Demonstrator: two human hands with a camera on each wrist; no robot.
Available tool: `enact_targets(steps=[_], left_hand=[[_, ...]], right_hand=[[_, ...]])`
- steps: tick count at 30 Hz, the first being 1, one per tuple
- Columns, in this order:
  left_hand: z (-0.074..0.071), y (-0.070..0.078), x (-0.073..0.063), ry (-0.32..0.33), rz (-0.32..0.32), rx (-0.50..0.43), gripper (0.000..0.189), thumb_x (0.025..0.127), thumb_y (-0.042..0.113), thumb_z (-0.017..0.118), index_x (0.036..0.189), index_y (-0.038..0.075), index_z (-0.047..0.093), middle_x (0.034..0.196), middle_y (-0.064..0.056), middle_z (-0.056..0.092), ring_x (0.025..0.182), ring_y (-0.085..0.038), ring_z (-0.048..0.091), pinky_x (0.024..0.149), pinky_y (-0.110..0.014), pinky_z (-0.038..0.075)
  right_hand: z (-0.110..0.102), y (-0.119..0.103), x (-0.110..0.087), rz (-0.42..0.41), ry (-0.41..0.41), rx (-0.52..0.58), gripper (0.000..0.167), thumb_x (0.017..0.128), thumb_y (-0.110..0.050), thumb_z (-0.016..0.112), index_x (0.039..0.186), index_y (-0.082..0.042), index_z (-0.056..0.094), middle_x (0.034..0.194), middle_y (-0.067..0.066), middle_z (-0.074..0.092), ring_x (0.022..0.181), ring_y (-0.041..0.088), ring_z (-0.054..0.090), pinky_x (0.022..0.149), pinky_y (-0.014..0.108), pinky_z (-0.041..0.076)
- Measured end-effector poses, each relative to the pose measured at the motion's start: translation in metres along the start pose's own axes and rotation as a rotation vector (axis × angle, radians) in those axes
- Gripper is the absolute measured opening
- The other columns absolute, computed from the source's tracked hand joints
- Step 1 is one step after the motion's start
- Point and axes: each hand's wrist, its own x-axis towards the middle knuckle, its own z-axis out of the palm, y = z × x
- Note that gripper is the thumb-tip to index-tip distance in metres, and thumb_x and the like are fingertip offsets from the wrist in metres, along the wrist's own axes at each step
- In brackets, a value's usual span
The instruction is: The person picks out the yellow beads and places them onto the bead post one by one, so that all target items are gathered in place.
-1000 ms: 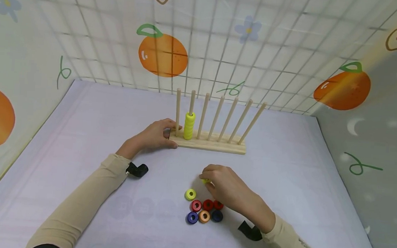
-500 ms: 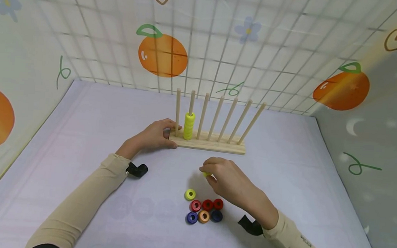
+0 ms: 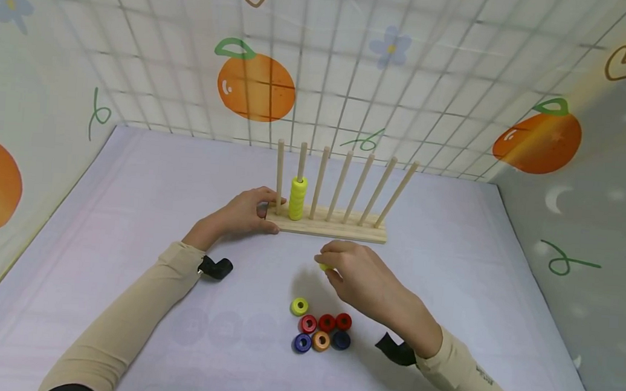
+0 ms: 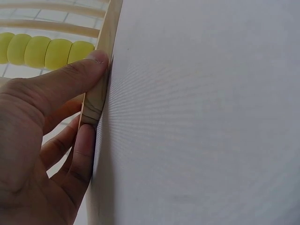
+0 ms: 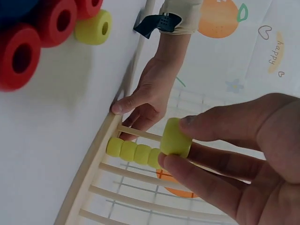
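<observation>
A wooden peg rack (image 3: pixel 332 228) with several upright pegs stands toward the back of the table. Its second peg from the left bears a stack of yellow beads (image 3: pixel 297 199). My left hand (image 3: pixel 243 212) grips the left end of the rack's base; in the left wrist view the thumb (image 4: pixel 82 77) lies along the front edge, with fingers around the end. Between thumb and fingers, my right hand (image 3: pixel 364 281) pinches a yellow bead (image 5: pixel 175 137), held above the table in front of the rack. That bead is mostly hidden by fingers in the head view.
Loose beads lie in front of me: one yellow (image 3: pixel 299 306), several red (image 3: pixel 327 323), an orange one (image 3: pixel 321 341) and two dark blue, one of them the left blue bead (image 3: pixel 302 343). A printed cloth wall (image 3: pixel 433 107) rises behind the table.
My right hand has lifted away from the loose beads with the yellow bead and moved toward the rack. The left hand and the rack stay where they were.
</observation>
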Motion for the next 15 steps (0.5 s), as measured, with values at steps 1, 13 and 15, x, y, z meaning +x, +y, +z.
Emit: enact_targets(steps=[1, 13, 15], left_hand=[[0.0, 0.0, 0.0, 0.0, -0.001, -0.001, 0.068, 0.077, 0.03, 0.089, 0.136, 0.013, 0.061, 0.138, -0.002, 0.054, 0.121, -0.022, 0.05, 0.091, -0.037, 0.051], [0.0, -0.001, 0.0, 0.001, -0.001, -0.021, 0.067, 0.077, 0.028, 0.089, 0.136, 0.014, 0.062, 0.136, -0.001, 0.054, 0.122, -0.021, 0.05, 0.092, -0.036, 0.051], [0.0, -0.001, 0.0, 0.002, 0.0, -0.014, 0.067, 0.077, 0.029, 0.089, 0.136, 0.014, 0.062, 0.136, -0.001, 0.054, 0.123, -0.021, 0.05, 0.093, -0.037, 0.051]], right_hand=[[-0.001, 0.0, 0.0, 0.0, 0.001, -0.003, 0.026, 0.082, 0.006, 0.074, 0.105, -0.004, 0.077, 0.104, 0.005, 0.072, 0.096, 0.02, 0.069, 0.077, 0.03, 0.057], [-0.011, -0.002, 0.002, 0.042, 0.017, -0.018, 0.027, 0.084, 0.002, 0.075, 0.11, -0.004, 0.077, 0.109, 0.007, 0.07, 0.098, 0.02, 0.068, 0.075, 0.029, 0.057], [-0.012, -0.002, 0.003, 0.04, 0.023, -0.023, 0.026, 0.085, 0.002, 0.075, 0.11, -0.004, 0.077, 0.109, 0.007, 0.07, 0.099, 0.02, 0.068, 0.076, 0.029, 0.057]])
